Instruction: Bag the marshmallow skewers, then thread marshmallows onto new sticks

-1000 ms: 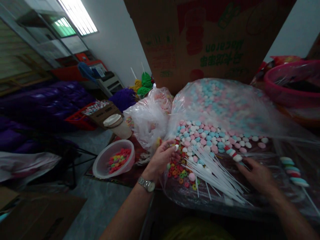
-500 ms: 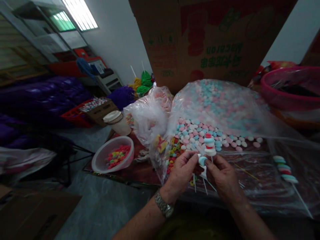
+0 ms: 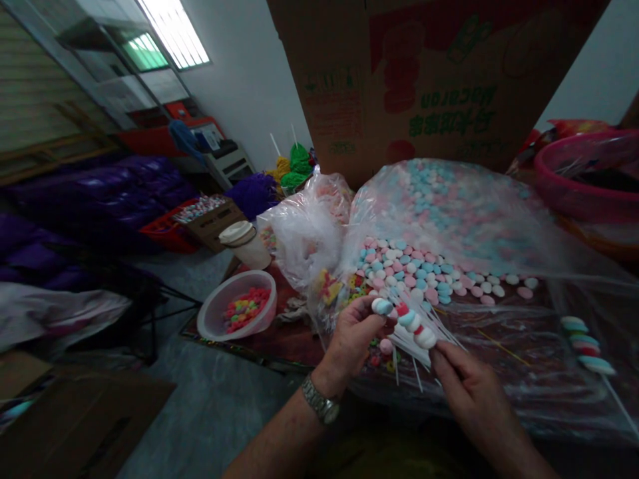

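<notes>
My right hand (image 3: 464, 380) pinches the lower end of a candy skewer (image 3: 419, 330), a stack of red, blue and white round pieces tilted up to the left. My left hand (image 3: 352, 338), with a metal watch on its wrist, holds white and blue button-shaped candies (image 3: 383, 307) between thumb and fingers, close to the skewer's red top. Beneath the hands lie loose white sticks (image 3: 417, 374) and some ring-shaped candies (image 3: 375, 360). Beyond them spreads a heap of pink, white and blue candies (image 3: 399, 263), partly under a clear plastic bag (image 3: 479, 199).
Another candy skewer (image 3: 588, 346) lies at the right. A translucent bowl (image 3: 212, 314) with colourful pieces stands at the table's left edge, near a lidded tub (image 3: 252, 249). A large cardboard box (image 3: 349, 120) rises behind, and a pink basin (image 3: 564, 189) is at the far right.
The skewer has gone from upright to tilted left. My right hand has moved lower and right on it, and my left hand has come away with the blue candy.
</notes>
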`<state>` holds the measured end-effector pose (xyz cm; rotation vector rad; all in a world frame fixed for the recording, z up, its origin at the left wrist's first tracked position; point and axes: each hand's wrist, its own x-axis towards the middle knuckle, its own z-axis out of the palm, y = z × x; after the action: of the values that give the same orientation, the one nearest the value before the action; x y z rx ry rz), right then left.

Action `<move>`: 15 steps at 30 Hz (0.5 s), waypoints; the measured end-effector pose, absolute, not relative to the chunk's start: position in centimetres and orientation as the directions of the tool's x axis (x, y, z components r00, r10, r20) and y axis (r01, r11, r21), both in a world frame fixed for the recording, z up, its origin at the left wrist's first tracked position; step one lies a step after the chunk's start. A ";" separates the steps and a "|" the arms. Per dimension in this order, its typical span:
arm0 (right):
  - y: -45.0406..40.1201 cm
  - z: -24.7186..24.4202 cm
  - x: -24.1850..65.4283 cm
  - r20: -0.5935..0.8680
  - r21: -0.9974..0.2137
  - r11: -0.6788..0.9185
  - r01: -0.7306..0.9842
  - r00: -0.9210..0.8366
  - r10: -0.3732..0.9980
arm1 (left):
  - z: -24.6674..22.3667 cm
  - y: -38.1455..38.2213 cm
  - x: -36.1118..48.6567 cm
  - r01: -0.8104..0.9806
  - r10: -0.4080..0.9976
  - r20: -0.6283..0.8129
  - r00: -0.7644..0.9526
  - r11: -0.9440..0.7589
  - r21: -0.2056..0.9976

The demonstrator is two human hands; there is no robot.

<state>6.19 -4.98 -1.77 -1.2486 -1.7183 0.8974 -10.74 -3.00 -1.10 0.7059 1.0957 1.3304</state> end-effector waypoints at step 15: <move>-3.3 -2.1 3.7 0.251 -0.881 0.306 0.360 -0.192 0.949 | -1.0 -4.5 -9.8 -0.406 0.963 -0.266 -0.046 0.225 0.886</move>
<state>3.65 -3.35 -2.09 -1.1890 -1.7251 0.8720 -9.77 -4.51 -1.03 0.6772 1.0832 1.2579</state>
